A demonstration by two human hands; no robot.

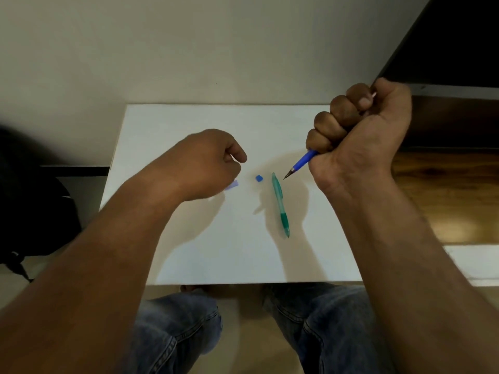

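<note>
Blue pencil [303,161]: held in the air over the right half of the desk [216,252], with its dark tip slanted down toward the desk's middle.
Right hand [361,136]: the fingers [324,122] are clenched round the barrel in a full fist, so only the lower end and tip can be seen.
Tip risk: a fist grip gives coarse control, and a hard stab down could snap the fine point or mark the white surface.
Green pencil [280,206]: it lies flat just below the blue tip, pointing toward the near edge. It could be knocked and rolled off toward that edge if the fist is brought down carelessly.
Small blue piece [259,178]: it sits loose near the desk's centre, just left of the green pencil, and is easily flicked away by either hand.
Left hand [208,163]: it is held over the desk's left-centre with the fingers curled in.
Pale lilac piece [232,185]: it shows at the edge of the left hand, but it cannot be told whether it is pinched or merely lying beneath. If it is lying loose, it may be dragged or lost under the palm.
</note>
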